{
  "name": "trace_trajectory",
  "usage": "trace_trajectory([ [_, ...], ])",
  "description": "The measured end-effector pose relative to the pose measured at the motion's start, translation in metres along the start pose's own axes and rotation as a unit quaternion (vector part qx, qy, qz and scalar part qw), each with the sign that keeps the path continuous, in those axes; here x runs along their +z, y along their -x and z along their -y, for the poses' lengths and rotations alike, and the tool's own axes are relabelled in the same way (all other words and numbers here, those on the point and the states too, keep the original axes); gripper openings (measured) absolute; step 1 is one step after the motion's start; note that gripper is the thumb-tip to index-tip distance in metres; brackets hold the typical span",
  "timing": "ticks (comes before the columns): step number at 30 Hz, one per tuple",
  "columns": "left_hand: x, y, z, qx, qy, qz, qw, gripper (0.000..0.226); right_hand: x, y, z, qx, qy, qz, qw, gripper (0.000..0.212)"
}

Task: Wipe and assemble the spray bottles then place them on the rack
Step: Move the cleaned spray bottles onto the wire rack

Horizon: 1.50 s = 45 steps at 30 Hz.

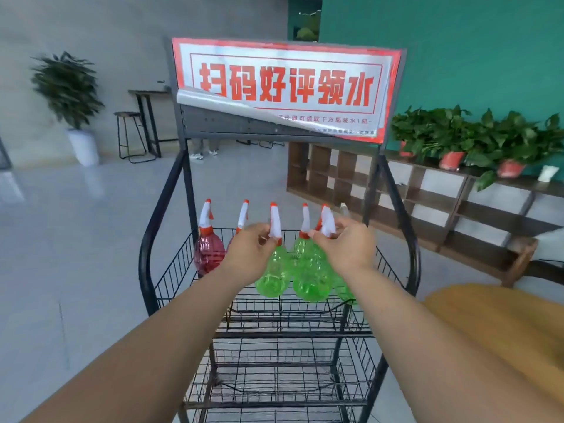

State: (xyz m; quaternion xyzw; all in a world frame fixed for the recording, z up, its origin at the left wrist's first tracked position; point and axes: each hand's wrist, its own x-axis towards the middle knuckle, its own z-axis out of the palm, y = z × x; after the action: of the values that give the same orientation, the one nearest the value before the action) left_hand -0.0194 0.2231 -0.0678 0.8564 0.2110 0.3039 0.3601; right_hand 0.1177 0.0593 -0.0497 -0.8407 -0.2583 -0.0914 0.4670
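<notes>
Glossy grey floor [76,239] all round, teal wall [457,56] to the right, pale concrete wall to the left. Dead ahead, black wire rack [143,270] with a red-and-white sign [287,83] across its top, lower left corner of the sign's film peeling away. In the top basket [174,270], a row of spray bottles standing upright: red bottle [210,254] at the far left, a second red one mostly hidden behind the left hand, green ones toward the right. Left hand [251,251] pinching the white trigger head [275,222] of a green bottle [273,276], thumb and fingertips closed on its lower end. Right hand [341,247] curled round a second trigger head [328,222], just above the neighbouring green bottle [309,279]; another orange-tipped head [305,216] just left of it. Past the right hand, one more green bottle [345,290] topped by a pale, clear-looking head [344,210]. Lower baskets [290,377] in sight between the forearms. Off right, low wooden shelving [427,203] topped with leafy potted plants [451,138] in red pots. Off left, tall plant [67,87] in a white pot, black stool [129,132] and high table [149,93]. At the right edge, blurred yellow-orange surface [503,325], kind unclear.
</notes>
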Motion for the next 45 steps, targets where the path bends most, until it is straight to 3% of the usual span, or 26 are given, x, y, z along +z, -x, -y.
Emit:
trace_trajectory([
  [9, 0.003, 0.005, 0.024, 0.003, 0.015, 0.05, 0.999, 0.012, 0.033, 0.007, -0.008, -0.011, 0.104, 0.003, 0.994, 0.036],
  [23, 0.016, 0.017, 0.035, 0.009, 0.003, 0.017, 1.0, 0.012, 0.044, 0.022, -0.027, -0.026, 0.107, 0.033, 0.993, 0.035],
  [30, 0.017, 0.013, 0.036, 0.002, -0.04, 0.001, 0.999, 0.015, 0.044, 0.018, -0.028, -0.015, 0.115, 0.02, 0.993, 0.034],
  [45, 0.021, 0.009, 0.036, -0.002, -0.019, 0.009, 1.0, 0.022, 0.051, 0.014, -0.03, -0.009, 0.116, 0.008, 0.993, 0.037],
])
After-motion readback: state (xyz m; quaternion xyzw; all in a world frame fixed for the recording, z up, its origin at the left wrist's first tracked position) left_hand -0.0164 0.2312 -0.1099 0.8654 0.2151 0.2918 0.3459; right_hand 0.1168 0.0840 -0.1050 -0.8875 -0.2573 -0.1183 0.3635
